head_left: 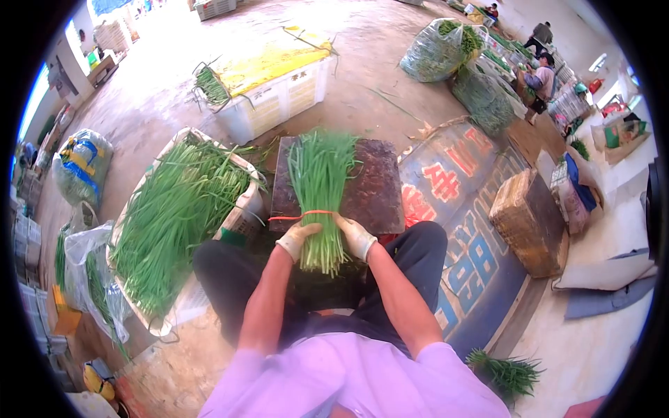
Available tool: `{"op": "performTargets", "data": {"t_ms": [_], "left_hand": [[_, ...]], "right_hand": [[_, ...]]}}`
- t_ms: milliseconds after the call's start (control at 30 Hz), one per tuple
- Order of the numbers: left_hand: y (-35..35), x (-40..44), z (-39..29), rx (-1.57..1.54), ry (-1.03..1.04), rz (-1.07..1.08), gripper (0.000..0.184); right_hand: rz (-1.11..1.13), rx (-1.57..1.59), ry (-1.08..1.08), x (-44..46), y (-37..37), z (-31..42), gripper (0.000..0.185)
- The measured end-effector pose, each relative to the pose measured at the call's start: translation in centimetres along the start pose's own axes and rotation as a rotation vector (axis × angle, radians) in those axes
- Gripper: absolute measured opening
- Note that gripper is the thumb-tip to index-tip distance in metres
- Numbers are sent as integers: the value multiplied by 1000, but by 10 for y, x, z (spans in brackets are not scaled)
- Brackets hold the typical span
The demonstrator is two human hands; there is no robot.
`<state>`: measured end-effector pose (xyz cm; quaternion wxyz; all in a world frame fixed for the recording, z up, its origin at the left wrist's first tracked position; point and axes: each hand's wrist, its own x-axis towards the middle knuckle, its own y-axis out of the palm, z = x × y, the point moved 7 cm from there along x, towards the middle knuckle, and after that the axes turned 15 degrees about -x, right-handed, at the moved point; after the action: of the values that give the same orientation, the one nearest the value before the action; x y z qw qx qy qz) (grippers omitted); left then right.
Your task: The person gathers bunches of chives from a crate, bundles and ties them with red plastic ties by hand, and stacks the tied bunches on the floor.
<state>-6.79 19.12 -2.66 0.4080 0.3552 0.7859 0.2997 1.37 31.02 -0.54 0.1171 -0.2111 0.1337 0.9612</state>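
Observation:
A bunch of green chives (322,171) lies with its leafy tips over a dark flat board (380,184) and its pale cut ends toward me. A thin red band (319,212) runs across the stalks, and one end sticks out to the left. My left hand (298,239), in a pale glove, closes on the left side of the bunch just below the band. On the opposite side, my gloved right hand (357,237) grips the stalks at about the same height. The fingers behind the bunch are hidden.
At my left stands a white crate (245,216) heaped with loose chives (181,216). A white box (286,97) with a yellow cover is ahead. To the right are a lettered sheet (456,188) and a brown box (533,223). People work at the far right.

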Motion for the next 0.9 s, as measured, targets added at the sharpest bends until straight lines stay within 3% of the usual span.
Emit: {"op": "performTargets", "data": {"t_ms": [133,200,233,400,467,533,600,667,733,767,800,867,900], "left_hand": [[-1,2,-4,-383,-110,82,48],[7,-4,-12,-454,-83,169,49],[6,-2,-11,-513,-101,191,52],[-8,6,-17,-529,-9,189,57],[-4,2,-16,-565,-69,210,47],[-10,7,-15,-574,-45,196,47],[-13,7,-16,-584,-22,183,47],[-5,1,-19,-564,-9,184,47],[-10,5,-16,-566,-19,182,47],[-13,7,-15,-565,-26,180,48],[-8,5,-17,-513,-26,195,52],[3,3,-21,-355,-6,251,55],[26,-6,-30,-239,71,310,56]], "right_hand": [[-105,-298,-79,-11,-21,23,53],[-79,-470,79,-29,-25,25,54],[-82,-366,154,-37,-24,24,49],[-40,-400,121,-59,-9,38,37],[-49,-578,77,-71,-8,48,30],[-63,-539,51,-89,-11,57,27],[201,-315,-26,-112,-2,67,28],[253,-245,-47,-116,-14,61,30],[300,-622,59,-113,-19,47,36],[298,-1060,-89,-96,-28,35,45],[296,-1066,-98,-92,-22,40,45],[-81,-305,30,-72,-31,54,62],[-110,-500,-63,-51,-28,57,67]]}}
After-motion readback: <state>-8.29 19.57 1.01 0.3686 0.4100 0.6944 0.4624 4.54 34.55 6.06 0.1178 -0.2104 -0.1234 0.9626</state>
